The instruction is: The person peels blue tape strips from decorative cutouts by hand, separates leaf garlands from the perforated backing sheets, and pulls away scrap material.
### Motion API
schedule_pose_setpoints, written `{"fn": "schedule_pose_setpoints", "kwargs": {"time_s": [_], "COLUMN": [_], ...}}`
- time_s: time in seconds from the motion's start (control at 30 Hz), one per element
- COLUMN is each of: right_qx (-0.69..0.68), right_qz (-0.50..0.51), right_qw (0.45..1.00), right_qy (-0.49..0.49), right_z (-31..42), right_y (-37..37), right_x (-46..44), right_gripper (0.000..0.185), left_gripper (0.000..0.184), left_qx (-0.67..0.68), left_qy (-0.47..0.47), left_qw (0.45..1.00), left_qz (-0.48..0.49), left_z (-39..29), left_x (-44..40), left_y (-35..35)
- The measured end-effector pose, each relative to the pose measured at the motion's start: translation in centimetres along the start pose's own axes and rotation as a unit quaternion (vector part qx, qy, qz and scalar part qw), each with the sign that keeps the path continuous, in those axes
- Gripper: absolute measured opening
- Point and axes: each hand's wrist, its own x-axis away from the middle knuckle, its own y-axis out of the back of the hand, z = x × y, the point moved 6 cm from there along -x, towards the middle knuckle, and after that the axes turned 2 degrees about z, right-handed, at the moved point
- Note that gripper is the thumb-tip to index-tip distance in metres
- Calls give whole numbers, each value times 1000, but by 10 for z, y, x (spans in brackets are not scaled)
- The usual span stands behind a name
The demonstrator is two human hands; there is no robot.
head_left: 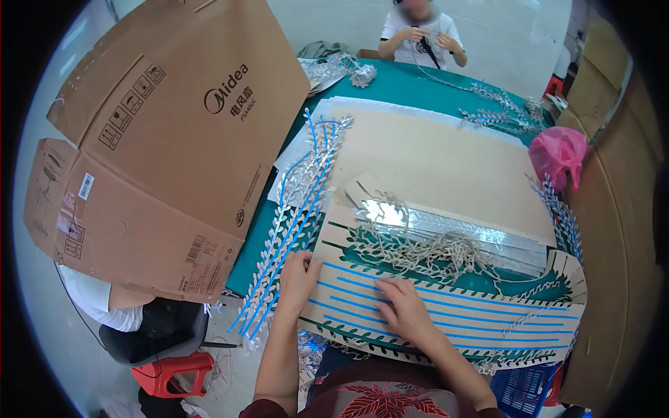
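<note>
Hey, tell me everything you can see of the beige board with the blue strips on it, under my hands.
The beige board looks like flat, stiff card, long and slightly warped by the wide lens view. Several slim bright blue strips run lengthwise across it, roughly parallel. Leaf-shaped openings line its far and near sides. It lies on the near side of the green-covered table. Your left hand is at its left end; your right hand rests on top, hiding parts of some strips.

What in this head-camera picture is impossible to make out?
In the head view:
- Striped board beneath the right hand: covered by that hand.
- Person behind the cardboard box: mostly hidden by it.
- The box's finest print: too small to read.
- Whatever the pink bag may hold: hidden by the bag.
</note>
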Motion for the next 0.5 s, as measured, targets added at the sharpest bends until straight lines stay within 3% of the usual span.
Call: {"fn": "schedule_pose_setpoints", "kwargs": {"time_s": [0.2,0.33,0.5], "right_qx": [80,-78,-170], "right_qz": [-92,-28,-65], "right_qw": [992,997,983], "right_qy": [32,3,-20], "right_z": [16,37,51], "right_y": [8,-13,-25], "right_x": [-35,-55,-59], "right_gripper": [37,28,26], "left_gripper": [24,20,18], "left_qx": [316,487,464], "left_qy": [81,172,154], "left_qw": [939,839,856], "left_qz": [112,170,169], "left_z": [-1,-22,-28], "left_x": [1,19,30], "left_y": [2,3,9]}}
